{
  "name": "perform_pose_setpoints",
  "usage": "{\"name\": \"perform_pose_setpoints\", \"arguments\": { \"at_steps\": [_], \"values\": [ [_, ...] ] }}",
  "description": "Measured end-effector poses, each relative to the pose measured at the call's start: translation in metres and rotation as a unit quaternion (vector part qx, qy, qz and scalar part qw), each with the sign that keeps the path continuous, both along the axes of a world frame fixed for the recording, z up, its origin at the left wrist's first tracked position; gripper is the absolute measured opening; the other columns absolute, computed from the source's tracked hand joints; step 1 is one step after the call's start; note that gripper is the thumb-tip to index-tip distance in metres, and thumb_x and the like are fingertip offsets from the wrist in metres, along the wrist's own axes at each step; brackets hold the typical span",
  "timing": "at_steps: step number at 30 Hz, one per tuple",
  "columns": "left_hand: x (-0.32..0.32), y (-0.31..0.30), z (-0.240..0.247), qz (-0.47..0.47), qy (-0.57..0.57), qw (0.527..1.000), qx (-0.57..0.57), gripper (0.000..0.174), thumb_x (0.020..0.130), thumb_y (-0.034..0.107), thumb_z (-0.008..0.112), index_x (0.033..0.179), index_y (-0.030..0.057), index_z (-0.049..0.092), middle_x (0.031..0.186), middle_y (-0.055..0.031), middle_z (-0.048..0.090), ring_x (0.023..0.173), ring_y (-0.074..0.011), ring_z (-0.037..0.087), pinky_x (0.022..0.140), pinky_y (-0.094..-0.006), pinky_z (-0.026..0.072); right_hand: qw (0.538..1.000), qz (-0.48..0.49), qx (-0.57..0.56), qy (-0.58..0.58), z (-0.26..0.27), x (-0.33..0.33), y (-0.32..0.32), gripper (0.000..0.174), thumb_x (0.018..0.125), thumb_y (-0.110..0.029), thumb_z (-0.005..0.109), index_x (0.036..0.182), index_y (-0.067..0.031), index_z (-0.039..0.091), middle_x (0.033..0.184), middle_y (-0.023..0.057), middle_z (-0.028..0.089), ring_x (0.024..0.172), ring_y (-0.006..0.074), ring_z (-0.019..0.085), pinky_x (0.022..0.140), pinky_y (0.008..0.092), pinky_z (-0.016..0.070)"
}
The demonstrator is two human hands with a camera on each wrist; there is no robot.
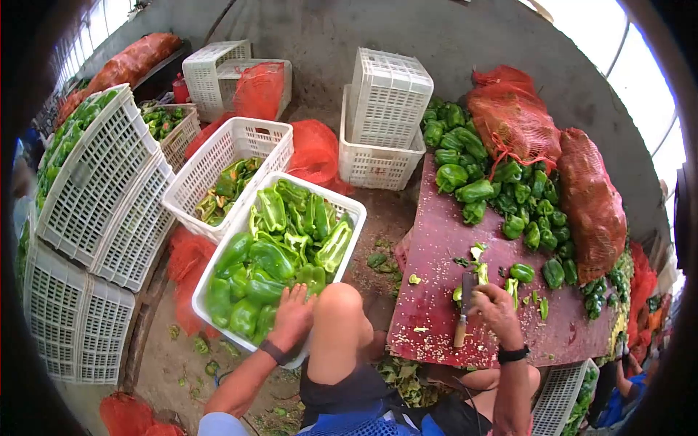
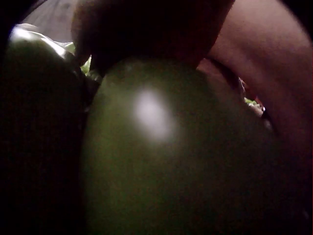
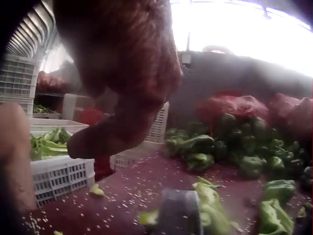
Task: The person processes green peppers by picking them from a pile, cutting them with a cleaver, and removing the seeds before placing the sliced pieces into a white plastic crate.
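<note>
In the head view, my left hand (image 1: 293, 316) rests with its fingers extended on the green bell peppers (image 1: 269, 258) in the front white crate (image 1: 206, 316). A green pepper (image 2: 142, 147), blurred and dark, fills the left wrist view below that hand. My right hand (image 1: 496, 309) hovers over the red tabletop (image 1: 429, 291) beside a knife (image 1: 459, 330), its fingers loosely bent and nothing visible in them. The knife lies flat, handle toward me, and its broad blade (image 3: 180, 213) shows under the hand in the right wrist view. Cut pepper pieces (image 3: 211, 205) lie against the blade.
Whole peppers (image 1: 472, 190) are heaped at the table's back, beside red mesh sacks (image 1: 590, 203). Pale seeds dot the tabletop. A second crate (image 1: 178, 200) with pepper scraps stands behind the front one. Stacked crates (image 1: 94, 196) rise at left, others (image 1: 389, 98) by the wall.
</note>
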State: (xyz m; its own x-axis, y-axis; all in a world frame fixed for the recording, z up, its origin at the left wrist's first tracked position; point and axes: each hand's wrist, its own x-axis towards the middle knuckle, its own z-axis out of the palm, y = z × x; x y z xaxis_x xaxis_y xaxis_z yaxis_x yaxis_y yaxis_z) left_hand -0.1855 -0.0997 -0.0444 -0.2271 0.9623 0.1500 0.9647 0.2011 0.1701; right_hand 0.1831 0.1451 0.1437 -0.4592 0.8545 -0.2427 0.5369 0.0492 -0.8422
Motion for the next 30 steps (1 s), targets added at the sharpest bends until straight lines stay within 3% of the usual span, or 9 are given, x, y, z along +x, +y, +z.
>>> {"name": "perform_pose_setpoints", "arguments": {
  "at_steps": [3,7,11,14,19,22,24,25,30],
  "values": [
    [-0.004,-0.005,0.000,0.071,-0.173,0.974,0.132,0.037,0.086,0.009,0.065,0.122,-0.0002,0.062,0.125,-0.0262,0.064,0.117,-0.0428,0.060,0.103,-0.0526,0.0458,0.999,-0.036,-0.023,0.023,-0.022,0.057,0.016,0.026,0.101,-0.017,0.057,0.113,0.0065,0.062,0.086,0.0106,0.068,0.066,0.0189,0.072,0.048,0.0290,0.0576],
    [-0.031,0.012,0.011,0.085,-0.152,0.980,0.095,0.045,0.080,0.013,0.071,0.123,0.0020,0.061,0.101,-0.0201,0.065,0.092,-0.0387,0.065,0.085,-0.0493,0.0521,0.995,-0.061,-0.078,0.011,-0.010,0.067,0.010,0.030,0.099,-0.022,0.060,0.111,0.0056,0.062,0.087,0.0102,0.068,0.066,0.0178,0.072,0.052,0.0290,0.0580],
    [-0.017,0.045,0.005,0.155,-0.031,0.987,-0.028,0.072,0.068,0.019,0.077,0.136,0.0050,0.056,0.097,-0.0184,0.064,0.096,-0.0361,0.063,0.082,-0.0463,0.0509,0.994,-0.026,-0.102,0.033,-0.018,0.054,0.000,0.031,0.101,-0.023,0.059,0.114,0.0053,0.060,0.085,0.0112,0.068,0.068,0.0188,0.072,0.052,0.0280,0.0569],
    [-0.015,0.052,-0.011,0.203,-0.035,0.978,-0.016,0.074,0.069,0.018,0.076,0.139,0.0064,0.055,0.097,-0.0171,0.063,0.099,-0.0366,0.061,0.084,-0.0470,0.0500,0.992,-0.005,-0.126,0.031,-0.023,0.037,-0.006,0.031,0.102,-0.023,0.059,0.115,0.0053,0.060,0.086,0.0117,0.069,0.068,0.0186,0.072,0.052,0.0285,0.0561],
    [-0.019,0.034,0.017,0.183,-0.169,0.965,0.077,0.060,0.068,0.017,0.077,0.125,0.0044,0.062,0.098,-0.0188,0.068,0.089,-0.0374,0.066,0.076,-0.0453,0.0543,0.992,0.010,-0.124,0.039,-0.043,0.029,-0.007,0.026,0.100,-0.016,0.058,0.105,0.0090,0.062,0.075,0.0114,0.069,0.066,0.0204,0.072,0.053,0.0304,0.0563],
    [-0.019,0.024,0.034,0.155,-0.216,0.958,0.107,0.052,0.069,0.016,0.080,0.116,0.0025,0.064,0.097,-0.0151,0.069,0.085,-0.0271,0.068,0.072,-0.0383,0.0550,0.989,0.003,-0.145,0.043,-0.050,0.030,0.000,0.032,0.097,-0.019,0.061,0.109,0.0110,0.061,0.083,0.0151,0.069,0.066,0.0226,0.072,0.052,0.0317,0.0577],
    [-0.023,0.026,0.041,0.204,-0.392,0.892,0.092,0.046,0.069,0.012,0.081,0.112,0.0021,0.066,0.082,-0.0137,0.069,0.072,-0.0266,0.067,0.068,-0.0363,0.0547,0.987,0.007,-0.152,0.046,-0.057,0.030,0.001,0.034,0.097,-0.020,0.061,0.110,0.0115,0.060,0.085,0.0157,0.068,0.066,0.0230,0.072,0.052,0.0322,0.0579],
    [-0.028,0.027,0.046,0.201,-0.392,0.893,0.091,0.046,0.069,0.012,0.081,0.112,0.0021,0.066,0.082,-0.0137,0.069,0.072,-0.0266,0.067,0.068,-0.0363,0.0547,0.986,0.007,-0.158,0.047,-0.056,0.029,0.002,0.036,0.097,-0.021,0.062,0.111,0.0119,0.060,0.087,0.0164,0.068,0.066,0.0233,0.071,0.052,0.0327,0.0581],
    [-0.060,0.007,0.082,0.219,-0.625,0.695,0.279,0.027,0.082,-0.001,0.076,0.107,-0.0021,0.068,0.092,-0.0044,0.072,0.077,-0.0124,0.067,0.071,-0.0267,0.0558,0.984,0.008,-0.165,0.067,-0.053,0.026,-0.008,0.035,0.098,-0.021,0.059,0.110,0.0118,0.060,0.086,0.0162,0.066,0.067,0.0237,0.072,0.050,0.0323,0.0571]
  ]
}}
